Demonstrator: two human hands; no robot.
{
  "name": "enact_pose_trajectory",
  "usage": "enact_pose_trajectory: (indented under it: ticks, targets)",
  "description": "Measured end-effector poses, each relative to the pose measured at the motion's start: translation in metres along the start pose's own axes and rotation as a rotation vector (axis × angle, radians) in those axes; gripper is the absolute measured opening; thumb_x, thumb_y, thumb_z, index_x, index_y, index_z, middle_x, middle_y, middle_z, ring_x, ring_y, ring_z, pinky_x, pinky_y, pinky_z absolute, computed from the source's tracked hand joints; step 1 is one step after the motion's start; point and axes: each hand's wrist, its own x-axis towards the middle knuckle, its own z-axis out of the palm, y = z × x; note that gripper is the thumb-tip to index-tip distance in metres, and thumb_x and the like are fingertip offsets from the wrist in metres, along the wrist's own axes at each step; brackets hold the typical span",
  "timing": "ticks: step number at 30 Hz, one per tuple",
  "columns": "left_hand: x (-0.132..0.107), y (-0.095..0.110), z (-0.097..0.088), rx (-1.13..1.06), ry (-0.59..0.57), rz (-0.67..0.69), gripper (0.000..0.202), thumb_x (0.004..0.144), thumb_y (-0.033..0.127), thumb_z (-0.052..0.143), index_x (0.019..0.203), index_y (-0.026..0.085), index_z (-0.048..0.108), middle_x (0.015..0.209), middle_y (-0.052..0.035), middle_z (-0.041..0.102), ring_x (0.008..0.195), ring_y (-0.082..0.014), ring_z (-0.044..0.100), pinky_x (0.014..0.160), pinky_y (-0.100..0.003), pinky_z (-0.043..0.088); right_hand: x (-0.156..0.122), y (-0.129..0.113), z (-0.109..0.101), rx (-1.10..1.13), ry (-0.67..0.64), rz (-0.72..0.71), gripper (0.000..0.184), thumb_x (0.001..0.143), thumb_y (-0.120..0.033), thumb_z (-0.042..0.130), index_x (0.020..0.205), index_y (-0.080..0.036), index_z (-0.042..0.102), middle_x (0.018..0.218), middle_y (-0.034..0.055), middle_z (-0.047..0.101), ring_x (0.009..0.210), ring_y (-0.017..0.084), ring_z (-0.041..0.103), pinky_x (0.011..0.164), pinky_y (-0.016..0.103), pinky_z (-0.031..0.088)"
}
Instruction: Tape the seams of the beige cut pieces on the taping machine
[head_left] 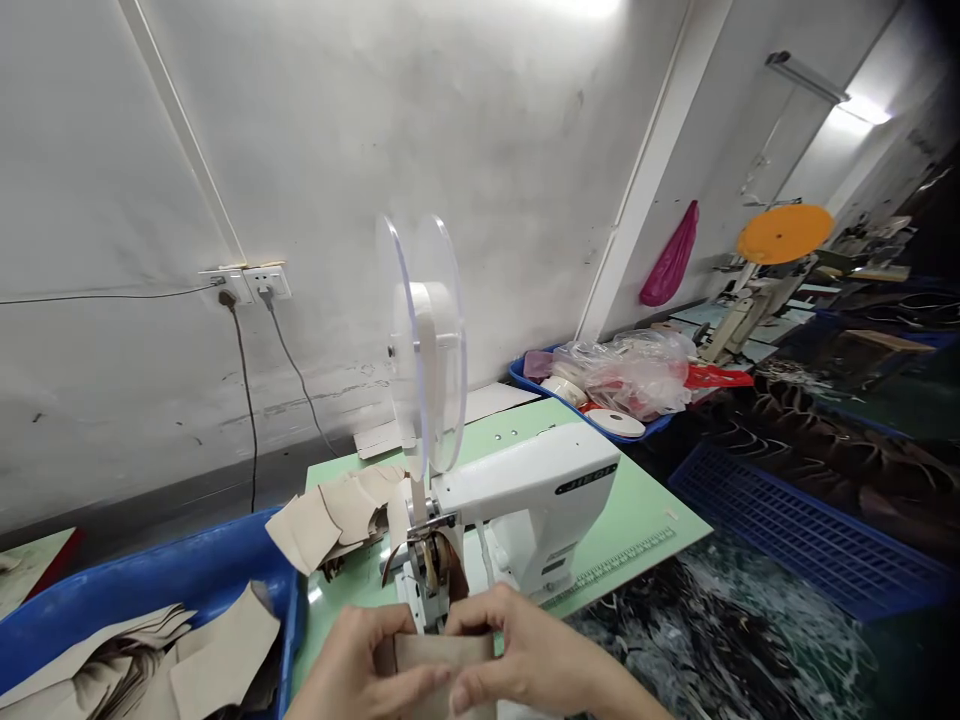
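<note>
Two hands held one piece (442, 655) between them at the bottom centre: the left hand (360, 665) clamped its left edge, the right hand (525, 655) its right, thumbs on top. The piece was tan, matte and flat, its straight top edge just at the foot of one white machine (525, 490) on a green table (637, 510). One clear reel (424, 340) stood above. Similar pieces, too overlapped to count, lay in one pile (330, 515) and one blue bin (172, 580).
</note>
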Motion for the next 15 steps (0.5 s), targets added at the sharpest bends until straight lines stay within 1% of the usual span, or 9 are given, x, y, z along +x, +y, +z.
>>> enact_pose_trajectory:
  ticks: [1, 2, 4, 5, 7, 9, 10, 13, 15]
  targets:
    - [0.003, 0.002, -0.002, -0.053, -0.032, 0.006, 0.037, 0.066, 0.050, 0.073, 0.058, 0.015, 0.063, 0.054, 0.0038, 0.038, 0.056, -0.0121, 0.033, 0.050, -0.022, 0.025, 0.002, 0.002, -0.001, 0.047, 0.031, 0.031, 0.031, 0.063, -0.036, 0.079, 0.061, -0.014, 0.058, 0.058, -0.0058, 0.035, 0.059, 0.007, 0.031, 0.051, 0.019, 0.021]
    - [0.006, 0.003, -0.004, -0.124, -0.053, 0.001, 0.038, 0.066, 0.051, 0.074, 0.059, 0.015, 0.063, 0.055, 0.0037, 0.039, 0.057, -0.0118, 0.033, 0.050, -0.021, 0.026, 0.004, 0.004, -0.004, 0.092, 0.079, 0.059, 0.032, 0.063, -0.037, 0.079, 0.062, -0.014, 0.058, 0.059, -0.0054, 0.036, 0.059, 0.007, 0.033, 0.051, 0.019, 0.023]
    - [0.010, 0.004, -0.008, -0.260, -0.038, -0.027, 0.042, 0.065, 0.056, 0.074, 0.065, 0.014, 0.064, 0.060, 0.0021, 0.045, 0.060, -0.0128, 0.038, 0.052, -0.021, 0.030, 0.008, 0.008, -0.010, 0.193, 0.198, 0.088, 0.035, 0.064, -0.043, 0.079, 0.067, -0.014, 0.061, 0.065, -0.0032, 0.045, 0.064, 0.010, 0.041, 0.055, 0.019, 0.031]
    - [0.012, 0.003, -0.009, -0.300, -0.007, -0.037, 0.045, 0.066, 0.059, 0.073, 0.066, 0.015, 0.064, 0.061, 0.0015, 0.046, 0.061, -0.0133, 0.039, 0.052, -0.021, 0.032, 0.011, 0.010, -0.014, 0.254, 0.233, 0.086, 0.038, 0.063, -0.047, 0.079, 0.071, -0.014, 0.063, 0.069, -0.0016, 0.050, 0.067, 0.011, 0.046, 0.057, 0.019, 0.034]
    - [0.017, 0.000, -0.007, -0.315, 0.111, -0.032, 0.050, 0.070, 0.065, 0.067, 0.064, 0.016, 0.059, 0.061, 0.0019, 0.044, 0.060, -0.0132, 0.038, 0.052, -0.021, 0.033, 0.019, 0.015, -0.019, 0.392, 0.257, 0.079, 0.043, 0.062, -0.051, 0.080, 0.072, -0.013, 0.065, 0.071, 0.0008, 0.057, 0.068, 0.014, 0.051, 0.061, 0.022, 0.039]
    - [0.023, -0.002, -0.002, -0.301, 0.234, -0.032, 0.053, 0.073, 0.069, 0.061, 0.063, 0.017, 0.055, 0.059, 0.0029, 0.040, 0.058, -0.0127, 0.036, 0.049, -0.020, 0.030, 0.029, 0.019, -0.022, 0.520, 0.273, 0.087, 0.043, 0.060, -0.051, 0.082, 0.071, -0.012, 0.067, 0.070, 0.0022, 0.062, 0.067, 0.015, 0.055, 0.062, 0.024, 0.041]
    - [0.026, -0.003, 0.000, -0.309, 0.269, -0.041, 0.054, 0.074, 0.070, 0.058, 0.063, 0.018, 0.055, 0.058, 0.0030, 0.040, 0.057, -0.0126, 0.036, 0.048, -0.020, 0.029, 0.033, 0.020, -0.022, 0.571, 0.287, 0.099, 0.041, 0.060, -0.049, 0.082, 0.071, -0.012, 0.068, 0.070, 0.0027, 0.064, 0.067, 0.016, 0.057, 0.063, 0.025, 0.042]
    - [0.031, -0.004, 0.008, -0.357, 0.314, -0.070, 0.055, 0.074, 0.071, 0.058, 0.063, 0.018, 0.056, 0.057, 0.0030, 0.042, 0.055, -0.0123, 0.038, 0.047, -0.020, 0.029, 0.043, 0.022, -0.023, 0.652, 0.301, 0.096, 0.034, 0.061, -0.041, 0.083, 0.077, -0.013, 0.072, 0.073, 0.0036, 0.069, 0.070, 0.019, 0.062, 0.069, 0.028, 0.045]
    - [0.032, -0.004, 0.010, -0.371, 0.330, -0.069, 0.054, 0.073, 0.069, 0.060, 0.062, 0.017, 0.056, 0.057, 0.0033, 0.043, 0.054, -0.0118, 0.038, 0.047, -0.020, 0.029, 0.046, 0.023, -0.023, 0.698, 0.306, 0.058, 0.039, 0.061, -0.038, 0.083, 0.090, -0.014, 0.072, 0.082, 0.0049, 0.072, 0.079, 0.023, 0.065, 0.079, 0.033, 0.048]
